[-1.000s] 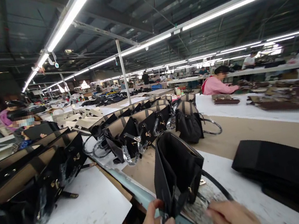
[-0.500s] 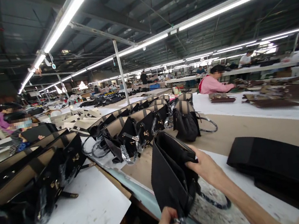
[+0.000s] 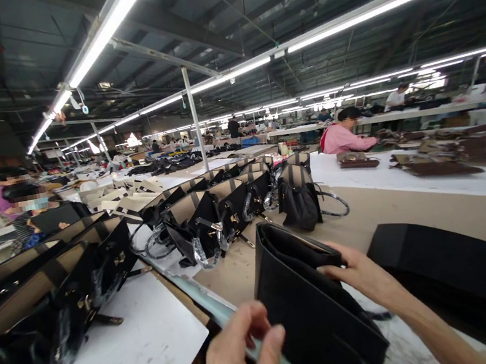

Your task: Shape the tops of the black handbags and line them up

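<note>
A black handbag (image 3: 311, 302) stands tilted at the table edge in front of me, its top facing up and away. My right hand (image 3: 357, 268) grips the bag's upper rim, thumb on the near side and fingers behind. Beside the bag's left face is my left hand (image 3: 244, 351), thumb and fingers apart with nothing between them. Whether its fingertips touch the bag I cannot tell. The bag's handle is mostly hidden behind its body.
Finished-looking black bags (image 3: 223, 204) with plastic-wrapped handles stand in rows beyond, and more bags (image 3: 58, 283) sit on the left table. At right lies a folded black piece (image 3: 456, 270). A person in pink (image 3: 345, 135) works behind brown pieces (image 3: 459, 153).
My left hand has let go of the plastic-wrapped strap and moved up and left. The bag has turned, showing its broad side, and shifted slightly right with my right hand.
</note>
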`<action>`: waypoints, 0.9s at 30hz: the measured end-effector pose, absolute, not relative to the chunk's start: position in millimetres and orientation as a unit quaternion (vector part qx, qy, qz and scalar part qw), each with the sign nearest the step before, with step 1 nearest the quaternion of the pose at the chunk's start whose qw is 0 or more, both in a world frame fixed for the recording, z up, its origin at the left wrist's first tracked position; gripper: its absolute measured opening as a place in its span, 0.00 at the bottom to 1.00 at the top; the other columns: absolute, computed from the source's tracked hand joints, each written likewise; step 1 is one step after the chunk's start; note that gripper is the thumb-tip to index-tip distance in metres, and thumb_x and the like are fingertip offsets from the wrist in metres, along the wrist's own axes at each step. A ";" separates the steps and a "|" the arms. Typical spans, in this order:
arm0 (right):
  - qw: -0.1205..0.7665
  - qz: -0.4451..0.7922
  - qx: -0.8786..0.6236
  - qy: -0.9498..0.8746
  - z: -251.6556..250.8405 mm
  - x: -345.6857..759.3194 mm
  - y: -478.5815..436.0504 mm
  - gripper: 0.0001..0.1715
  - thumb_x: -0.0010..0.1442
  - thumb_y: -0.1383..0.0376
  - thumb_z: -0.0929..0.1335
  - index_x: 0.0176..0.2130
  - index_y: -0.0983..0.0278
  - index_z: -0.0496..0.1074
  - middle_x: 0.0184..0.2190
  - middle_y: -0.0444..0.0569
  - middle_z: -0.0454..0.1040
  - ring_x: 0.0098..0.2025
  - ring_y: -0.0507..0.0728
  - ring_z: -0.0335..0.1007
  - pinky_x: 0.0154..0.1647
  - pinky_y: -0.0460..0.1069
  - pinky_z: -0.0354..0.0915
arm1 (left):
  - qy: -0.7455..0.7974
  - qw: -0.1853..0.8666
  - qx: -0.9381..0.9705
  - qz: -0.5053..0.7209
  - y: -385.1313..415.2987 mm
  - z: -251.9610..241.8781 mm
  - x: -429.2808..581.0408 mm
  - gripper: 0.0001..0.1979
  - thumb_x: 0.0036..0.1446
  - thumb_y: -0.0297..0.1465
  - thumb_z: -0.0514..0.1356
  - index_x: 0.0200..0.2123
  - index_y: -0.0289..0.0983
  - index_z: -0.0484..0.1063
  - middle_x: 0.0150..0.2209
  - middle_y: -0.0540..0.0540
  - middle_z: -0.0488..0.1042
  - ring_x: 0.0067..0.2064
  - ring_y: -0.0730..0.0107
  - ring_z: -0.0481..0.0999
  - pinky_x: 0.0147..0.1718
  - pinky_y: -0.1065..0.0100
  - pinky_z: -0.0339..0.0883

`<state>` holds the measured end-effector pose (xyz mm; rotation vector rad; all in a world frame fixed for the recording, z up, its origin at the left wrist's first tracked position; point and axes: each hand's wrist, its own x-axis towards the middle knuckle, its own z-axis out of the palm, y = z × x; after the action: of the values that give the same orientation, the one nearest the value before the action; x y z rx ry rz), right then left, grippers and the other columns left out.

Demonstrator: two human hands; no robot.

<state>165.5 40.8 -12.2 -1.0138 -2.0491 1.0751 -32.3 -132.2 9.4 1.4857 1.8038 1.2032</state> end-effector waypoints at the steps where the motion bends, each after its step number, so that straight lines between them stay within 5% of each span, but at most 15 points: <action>1: 0.310 0.393 -0.395 -0.770 -12.2 162.7 39.1 0.28 0.47 0.62 0.65 0.49 0.63 0.64 0.40 0.47 0.72 0.43 0.60 0.65 0.45 0.52 0.61 | 0.673 0.157 0.563 0.452 -117.4 20.9 -34.7 0.16 0.52 0.43 0.51 0.38 0.39 0.66 0.36 0.46 0.71 0.38 0.66 0.68 0.40 0.66 0.62; 4: 0.324 0.357 -0.427 -0.765 -5.8 157.0 33.7 0.25 0.46 0.61 0.66 0.46 0.62 0.67 0.38 0.46 0.73 0.40 0.60 0.66 0.43 0.52 0.61 | 0.689 -0.021 0.587 0.425 -62.7 47.0 -35.6 0.26 0.50 0.43 0.53 0.51 0.38 0.58 0.50 0.42 0.64 0.52 0.59 0.61 0.50 0.60 0.54; 7: 0.314 0.360 -0.413 -0.776 6.0 160.7 28.6 0.26 0.46 0.64 0.66 0.47 0.62 0.66 0.39 0.46 0.73 0.41 0.60 0.66 0.44 0.52 0.60 | 0.715 -0.022 0.621 0.320 -10.7 57.9 -32.2 0.42 0.40 0.46 0.60 0.56 0.35 0.50 0.53 0.38 0.60 0.53 0.50 0.59 0.49 0.56 0.56; 10: 0.292 0.382 -0.374 -0.793 16.5 175.1 27.0 0.30 0.46 0.68 0.65 0.51 0.63 0.64 0.44 0.46 0.70 0.47 0.60 0.63 0.50 0.52 0.56 | 0.734 0.005 0.651 0.196 17.2 59.1 -34.3 0.51 0.29 0.36 0.67 0.58 0.35 0.46 0.51 0.36 0.63 0.50 0.45 0.63 0.44 0.55 0.59; 15: 0.249 0.473 -0.329 -0.779 10.8 201.4 41.6 0.32 0.45 0.68 0.65 0.52 0.63 0.63 0.45 0.47 0.70 0.47 0.60 0.63 0.49 0.53 0.57 | 0.662 0.102 0.730 0.134 19.8 42.3 -62.5 0.42 0.36 0.19 0.56 0.58 0.37 0.47 0.50 0.37 0.65 0.48 0.55 0.67 0.43 0.64 0.59; 27: 0.245 0.581 -0.263 -0.730 -5.9 206.9 75.4 0.31 0.45 0.67 0.66 0.51 0.63 0.64 0.41 0.45 0.71 0.43 0.57 0.65 0.50 0.53 0.56 | 0.506 0.294 0.772 0.248 28.4 31.5 -79.1 0.17 0.40 0.21 0.51 0.37 0.34 0.68 0.33 0.51 0.71 0.37 0.69 0.68 0.37 0.73 0.60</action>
<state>206.9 75.4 -5.9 -0.7181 -1.9938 1.5853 -79.1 28.4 31.5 2.0538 1.3479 0.6607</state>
